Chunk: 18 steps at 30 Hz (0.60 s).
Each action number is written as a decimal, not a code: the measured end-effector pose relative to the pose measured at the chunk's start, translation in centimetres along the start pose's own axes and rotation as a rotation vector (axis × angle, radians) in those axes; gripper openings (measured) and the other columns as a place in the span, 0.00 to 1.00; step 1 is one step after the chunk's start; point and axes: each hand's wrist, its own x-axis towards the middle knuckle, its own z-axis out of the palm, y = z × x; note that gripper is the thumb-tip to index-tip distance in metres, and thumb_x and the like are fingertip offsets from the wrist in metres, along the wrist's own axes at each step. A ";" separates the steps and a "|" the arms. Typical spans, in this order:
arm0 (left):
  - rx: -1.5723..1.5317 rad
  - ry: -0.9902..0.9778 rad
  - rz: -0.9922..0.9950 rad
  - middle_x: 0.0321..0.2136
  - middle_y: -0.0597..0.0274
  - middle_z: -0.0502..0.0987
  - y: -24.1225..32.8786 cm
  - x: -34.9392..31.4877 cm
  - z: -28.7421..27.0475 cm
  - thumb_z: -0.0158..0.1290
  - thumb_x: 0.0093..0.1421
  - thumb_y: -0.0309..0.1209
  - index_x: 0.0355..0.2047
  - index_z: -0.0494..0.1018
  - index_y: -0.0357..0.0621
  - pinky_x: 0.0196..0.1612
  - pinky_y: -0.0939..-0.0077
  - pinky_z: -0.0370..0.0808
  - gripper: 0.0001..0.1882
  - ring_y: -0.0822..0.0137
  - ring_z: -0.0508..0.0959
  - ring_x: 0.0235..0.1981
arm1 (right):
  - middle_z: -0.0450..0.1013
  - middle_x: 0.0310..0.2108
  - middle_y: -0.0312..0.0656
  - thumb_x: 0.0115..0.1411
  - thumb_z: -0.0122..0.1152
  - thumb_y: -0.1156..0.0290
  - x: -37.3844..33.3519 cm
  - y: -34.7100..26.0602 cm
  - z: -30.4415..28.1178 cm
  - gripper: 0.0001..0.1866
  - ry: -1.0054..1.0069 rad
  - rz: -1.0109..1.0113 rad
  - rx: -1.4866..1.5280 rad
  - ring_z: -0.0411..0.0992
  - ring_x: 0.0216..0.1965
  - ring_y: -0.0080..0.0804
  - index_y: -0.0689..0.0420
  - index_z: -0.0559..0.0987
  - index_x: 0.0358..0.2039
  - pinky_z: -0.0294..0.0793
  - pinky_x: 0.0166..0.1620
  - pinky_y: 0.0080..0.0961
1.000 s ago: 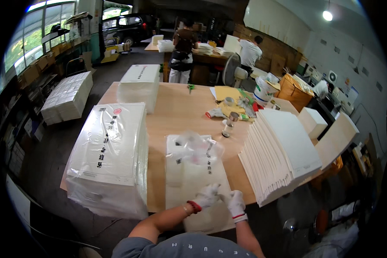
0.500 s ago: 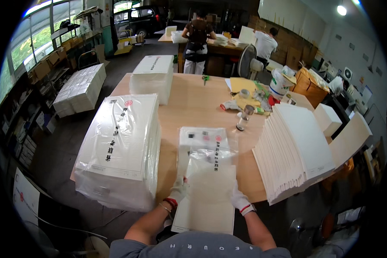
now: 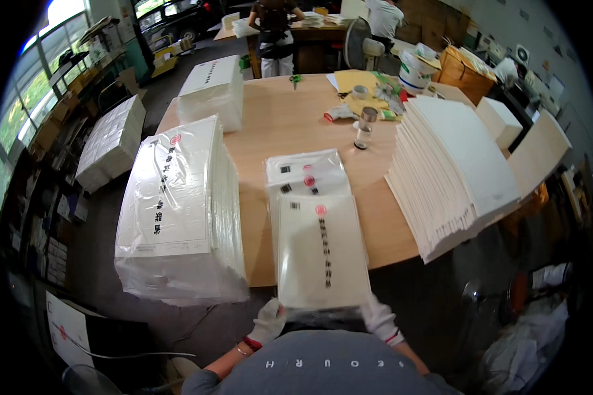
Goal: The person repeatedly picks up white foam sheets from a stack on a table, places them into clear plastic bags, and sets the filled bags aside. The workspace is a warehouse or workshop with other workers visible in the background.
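Note:
A cream printed paper envelope (image 3: 303, 253) with a red round mark lies inside a clear plastic bag (image 3: 349, 304), at the near table edge in front of me. My left hand (image 3: 268, 321), in a white glove, is closed at the bag's near left corner. My right hand (image 3: 381, 320), also gloved and slightly blurred, grips the near right corner, its fingertips partly hidden by the plastic. Beneath and beyond this envelope, more bagged envelopes (image 3: 323, 163) lie overlapping on the table.
A tall stack of bagged envelopes (image 3: 194, 191) stands at left, with another stack (image 3: 211, 82) behind it. At right leans a thick pile of unbagged cream envelopes (image 3: 458, 158). A glass jar (image 3: 364, 131), green scissors (image 3: 295, 80) and a white bucket (image 3: 415, 71) stand or lie farther back. Two people work beyond.
The cream envelope has gone from partly out of the bag to lying inside it, farther from me. Both hands have drawn back to the bag's near corners. My view has tilted downward.

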 end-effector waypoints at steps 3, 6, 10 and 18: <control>-0.427 0.008 -0.202 0.22 0.55 0.70 2.5 -0.9 -2.2 0.47 0.51 0.21 0.25 0.67 0.38 0.28 0.70 0.71 0.01 0.60 0.73 0.22 | 0.72 0.19 0.48 0.56 0.50 0.65 -2.2 0.4 -2.2 0.20 -0.013 -0.073 0.163 0.72 0.23 0.46 0.57 0.68 0.49 0.70 0.27 0.37; -0.213 0.072 0.399 0.23 0.54 0.69 2.4 1.0 -1.6 0.48 0.48 0.20 0.24 0.67 0.40 0.25 0.69 0.70 0.02 0.59 0.72 0.21 | 0.73 0.31 0.51 0.57 0.53 0.64 -1.2 3.6 -0.4 0.21 0.056 0.336 0.893 0.73 0.33 0.39 0.57 0.68 0.50 0.72 0.34 0.32; -0.052 0.018 0.648 0.23 0.59 0.69 9.3 3.1 -3.5 0.51 0.44 0.23 0.23 0.67 0.45 0.22 0.70 0.69 0.05 0.59 0.72 0.21 | 0.70 0.37 0.37 0.59 0.51 0.66 2.9 8.3 7.4 0.18 -0.215 0.336 0.862 0.69 0.38 0.27 0.59 0.69 0.48 0.71 0.40 0.27; -0.737 0.502 0.552 0.28 0.61 0.69 10.0 -1.6 -16.7 0.44 0.59 0.37 0.29 0.68 0.37 0.30 0.78 0.70 0.13 0.70 0.71 0.28 | 0.68 0.38 0.36 0.59 0.52 0.64 12.6 -16.4 -0.8 0.18 -0.399 0.029 1.374 0.67 0.36 0.20 0.61 0.69 0.46 0.70 0.37 0.18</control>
